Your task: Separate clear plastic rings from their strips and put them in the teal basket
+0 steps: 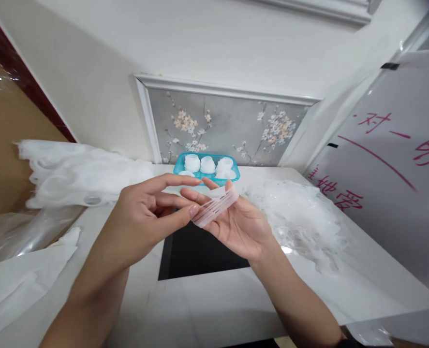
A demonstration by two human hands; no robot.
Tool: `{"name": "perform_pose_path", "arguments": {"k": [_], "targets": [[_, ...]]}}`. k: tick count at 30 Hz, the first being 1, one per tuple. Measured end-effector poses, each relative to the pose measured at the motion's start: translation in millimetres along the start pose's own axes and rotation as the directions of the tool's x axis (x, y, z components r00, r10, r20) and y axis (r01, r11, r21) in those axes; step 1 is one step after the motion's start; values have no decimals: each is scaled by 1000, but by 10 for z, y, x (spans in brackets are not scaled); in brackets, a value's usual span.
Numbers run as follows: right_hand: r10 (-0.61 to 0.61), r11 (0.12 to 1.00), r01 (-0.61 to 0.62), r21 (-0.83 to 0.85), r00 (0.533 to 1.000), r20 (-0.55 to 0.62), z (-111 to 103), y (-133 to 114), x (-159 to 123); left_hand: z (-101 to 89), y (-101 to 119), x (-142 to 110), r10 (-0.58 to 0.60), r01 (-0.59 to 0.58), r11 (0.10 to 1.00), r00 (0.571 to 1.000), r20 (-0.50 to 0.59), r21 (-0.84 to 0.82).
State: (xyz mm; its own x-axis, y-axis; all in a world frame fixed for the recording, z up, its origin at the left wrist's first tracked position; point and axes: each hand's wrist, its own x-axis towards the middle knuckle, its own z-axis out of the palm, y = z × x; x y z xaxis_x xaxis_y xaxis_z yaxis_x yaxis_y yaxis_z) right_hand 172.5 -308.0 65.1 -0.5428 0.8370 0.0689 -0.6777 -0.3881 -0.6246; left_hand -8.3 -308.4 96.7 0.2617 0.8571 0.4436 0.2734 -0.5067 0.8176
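A bundle of thin translucent white bands is stretched between my two hands above the table. My left hand pinches its left end between thumb and fingers. In my right hand, palm up, the other end lies around the thumb and against the palm, with the fingers partly curled behind it. Beneath my hands a black rectangular mat lies on the white tabletop. Behind them, a blue tray holds several white rolled bundles. I cannot make out exactly what the bands are.
On the right side of the table spreads a loose heap of translucent white rings. A pile of white mesh-like material sits at the left, by clear plastic sheeting. A whiteboard with red writing stands at the right; a wall closes the back.
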Motion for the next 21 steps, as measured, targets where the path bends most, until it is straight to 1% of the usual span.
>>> {"name": "perform_pose_path", "arguments": {"k": [4, 8, 10, 12, 15, 18, 21], "targets": [[1, 1000, -1, 17, 1000, 14, -1, 3, 6, 12, 27, 3, -14, 14, 1000, 1000, -13, -20], [-8, 1000, 8, 0, 1000, -3, 11, -2, 3, 32, 84, 4, -52, 50, 997, 998, -29, -55], [-6, 1000, 6, -14, 1000, -20, 17, -3, 2, 36, 98, 10, -71, 71, 994, 997, 3, -80], [-8, 1000, 8, -24, 999, -31, 18, 0, 1, 41, 96, 17, -80, 86, 991, 995, 67, -101], [-12, 1000, 11, -19, 1000, -13, 13, 8, 1, 61, 67, 16, -87, 103, 989, 986, 143, -109], [-1, 1000, 1, 3, 1000, 15, 7, 13, 0, 91, 28, 0, -77, 95, 988, 986, 148, -120], [2, 1000, -2, 17, 1000, 8, 3, 15, 2, 107, 13, -12, -70, 90, 988, 985, 155, -126]]}}
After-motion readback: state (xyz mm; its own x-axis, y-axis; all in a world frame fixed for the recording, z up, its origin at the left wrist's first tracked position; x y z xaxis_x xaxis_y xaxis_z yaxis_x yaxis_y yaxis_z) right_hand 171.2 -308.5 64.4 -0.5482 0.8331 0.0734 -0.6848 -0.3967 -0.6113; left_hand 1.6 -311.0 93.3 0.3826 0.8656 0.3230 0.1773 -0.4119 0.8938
